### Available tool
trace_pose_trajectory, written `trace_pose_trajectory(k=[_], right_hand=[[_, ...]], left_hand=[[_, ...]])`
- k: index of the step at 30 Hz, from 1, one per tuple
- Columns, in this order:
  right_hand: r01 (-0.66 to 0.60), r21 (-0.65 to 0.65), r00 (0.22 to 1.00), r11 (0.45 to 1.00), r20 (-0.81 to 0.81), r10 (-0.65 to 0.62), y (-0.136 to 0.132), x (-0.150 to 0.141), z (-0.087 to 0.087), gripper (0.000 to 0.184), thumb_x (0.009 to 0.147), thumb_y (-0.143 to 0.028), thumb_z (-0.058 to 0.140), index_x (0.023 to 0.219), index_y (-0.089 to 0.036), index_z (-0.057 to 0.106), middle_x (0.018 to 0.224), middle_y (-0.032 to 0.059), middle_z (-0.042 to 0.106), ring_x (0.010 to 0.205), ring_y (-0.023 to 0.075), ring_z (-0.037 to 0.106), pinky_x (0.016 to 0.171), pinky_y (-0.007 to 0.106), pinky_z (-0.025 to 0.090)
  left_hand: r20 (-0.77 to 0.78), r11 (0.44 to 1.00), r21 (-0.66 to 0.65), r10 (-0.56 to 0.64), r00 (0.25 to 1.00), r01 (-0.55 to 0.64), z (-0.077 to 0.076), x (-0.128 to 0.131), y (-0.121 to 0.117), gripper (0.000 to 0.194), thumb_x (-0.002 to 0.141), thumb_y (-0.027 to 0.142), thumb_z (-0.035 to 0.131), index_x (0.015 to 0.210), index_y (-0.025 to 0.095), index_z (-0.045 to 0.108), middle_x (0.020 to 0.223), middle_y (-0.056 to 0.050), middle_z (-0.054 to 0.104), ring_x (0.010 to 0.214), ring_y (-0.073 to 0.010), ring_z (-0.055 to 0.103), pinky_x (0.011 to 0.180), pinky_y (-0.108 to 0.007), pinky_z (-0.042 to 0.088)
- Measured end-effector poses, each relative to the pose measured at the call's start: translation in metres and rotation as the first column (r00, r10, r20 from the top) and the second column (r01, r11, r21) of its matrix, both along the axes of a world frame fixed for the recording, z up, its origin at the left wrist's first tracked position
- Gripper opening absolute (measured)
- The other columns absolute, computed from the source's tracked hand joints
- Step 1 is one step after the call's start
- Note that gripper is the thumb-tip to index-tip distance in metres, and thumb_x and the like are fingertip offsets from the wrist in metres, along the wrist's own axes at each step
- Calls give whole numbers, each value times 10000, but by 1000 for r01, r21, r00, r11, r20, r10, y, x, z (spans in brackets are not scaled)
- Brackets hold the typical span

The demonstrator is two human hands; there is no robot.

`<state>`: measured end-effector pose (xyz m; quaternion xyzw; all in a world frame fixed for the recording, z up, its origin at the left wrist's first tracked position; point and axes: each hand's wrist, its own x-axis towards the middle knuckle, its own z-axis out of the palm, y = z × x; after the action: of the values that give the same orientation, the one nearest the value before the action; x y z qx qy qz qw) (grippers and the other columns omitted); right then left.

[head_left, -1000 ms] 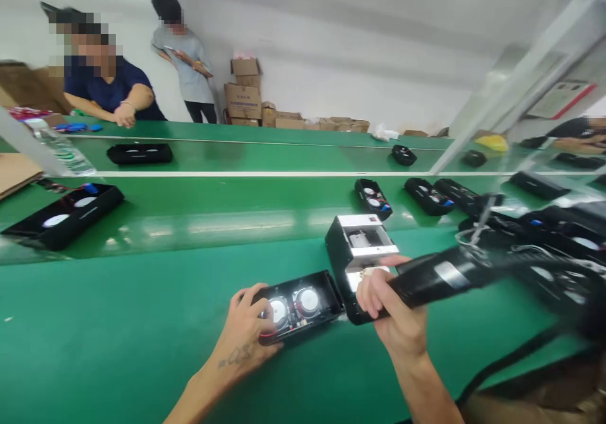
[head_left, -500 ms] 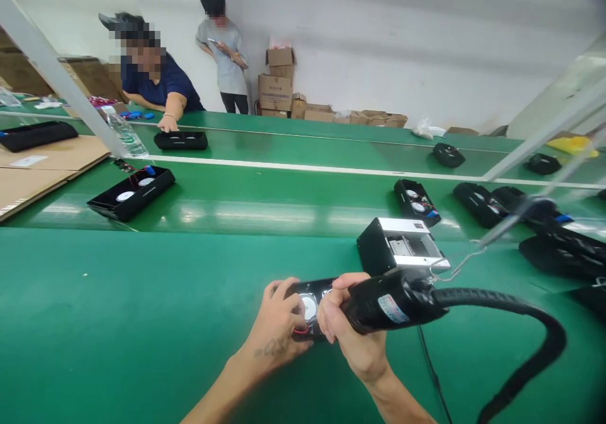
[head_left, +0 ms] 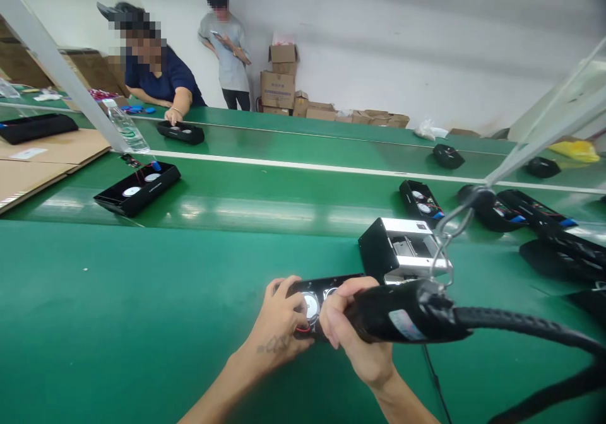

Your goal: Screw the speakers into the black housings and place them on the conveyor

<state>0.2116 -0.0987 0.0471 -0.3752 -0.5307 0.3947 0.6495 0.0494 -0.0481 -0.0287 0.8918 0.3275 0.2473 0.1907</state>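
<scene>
My left hand (head_left: 283, 315) is closed around the left end of a black speaker housing (head_left: 322, 283) lying on the green bench. Two round speaker drivers with white backs sit inside the housing, and a red wire shows by my fingers. My right hand (head_left: 355, 329) grips a black electric screwdriver (head_left: 398, 313) over the housing's right part. The tool's tip is hidden behind my fingers. A metal hook and a thick black cable join the tool's rear end. Just behind stands a black and silver screw feeder (head_left: 398, 247).
Several open speaker housings (head_left: 421, 202) lie on the conveyor (head_left: 265, 203), more of them at the right. Another housing (head_left: 137, 189) lies at the left near a water bottle (head_left: 125, 127) and cardboard sheets (head_left: 47, 165). A co-worker's hand (head_left: 174, 116) touches a housing across the belt.
My right hand has brought the screwdriver left from the screw feeder to over the housing. My left hand keeps its hold. The view has turned right, and the co-worker has reached a housing.
</scene>
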Motion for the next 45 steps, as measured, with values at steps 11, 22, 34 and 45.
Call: trace_pose_trajectory(k=[11, 22, 34, 45], right_hand=[[75, 107, 965, 991, -259, -45, -7, 23, 27, 191, 1015, -177, 593, 1158, -297, 550, 607, -97, 491, 464, 86, 447, 497, 236, 420], [17, 50, 962, 999, -272, -2, 1, -5, -12, 193, 1005, -201, 618, 1148, -287, 521, 619, -102, 520, 453, 88, 450, 481, 226, 393], [442, 231, 880, 866, -298, -370, 4, 65, 59, 251, 925, -179, 658, 1130, -289, 563, 575, -108, 440, 444, 102, 398, 499, 261, 414], [745, 351, 647, 567, -173, -743, 31, 123, 67, 404, 817, -295, 824, 1113, -250, 551, 605, -105, 570, 508, 137, 509, 616, 335, 487]], left_hand=[[-5, 1000, -11, 3, 1000, -3, -1, 0, 3, 252, 596, 246, 951, 649, 224, 705, 858, 4, 694, 1334, -397, 525, 1066, -616, 316], [-26, 1000, -16, 21, 999, -21, 5, 0, 1, 146, 651, 198, 868, 674, 247, 732, 844, 3, 687, 1333, -380, 532, 1073, -590, 329], [-5, 999, 2, 32, 999, -32, -1, 0, 2, 175, 608, 177, 851, 645, 235, 691, 848, 8, 693, 1321, -395, 549, 1064, -590, 338], [-36, 1000, 26, -13, 999, 14, -10, -3, 8, 142, 633, 199, 836, 673, 250, 710, 859, 0, 685, 1337, -394, 537, 1078, -583, 352]])
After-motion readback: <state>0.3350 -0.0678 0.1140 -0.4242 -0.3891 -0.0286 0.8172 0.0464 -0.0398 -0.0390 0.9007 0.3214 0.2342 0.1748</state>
